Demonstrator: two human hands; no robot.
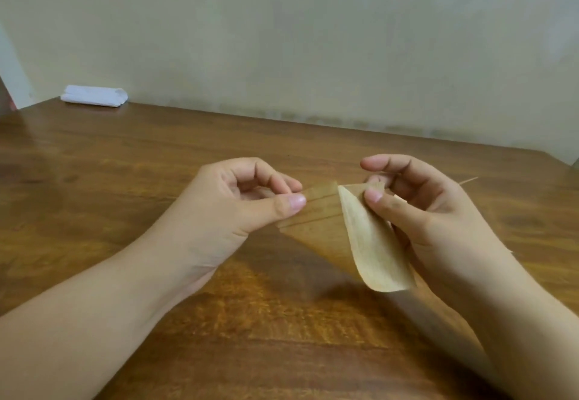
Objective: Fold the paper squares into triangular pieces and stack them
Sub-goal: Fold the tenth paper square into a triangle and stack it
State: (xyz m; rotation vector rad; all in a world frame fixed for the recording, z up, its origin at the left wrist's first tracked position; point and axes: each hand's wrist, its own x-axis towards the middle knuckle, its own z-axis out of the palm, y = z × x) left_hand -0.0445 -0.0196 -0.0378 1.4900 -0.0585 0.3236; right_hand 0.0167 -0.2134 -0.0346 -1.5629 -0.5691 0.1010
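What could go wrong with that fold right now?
The paper is held in the air, pinched only at its top corners by the left hand and right hand, so the corners may miss each other. The curled flap isn't creased yet, so it could spring open or crease crooked.

A paper square (351,236) sits mid-bench (156,155) between both hands; a folded cloth (94,95) lies far left, against the wall (313,39).

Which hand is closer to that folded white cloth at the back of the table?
Left. The left hand lies on the same side of the table as the white cloth, though well in front of it. The right hand, pinching the brown paper, is farther off across the table.
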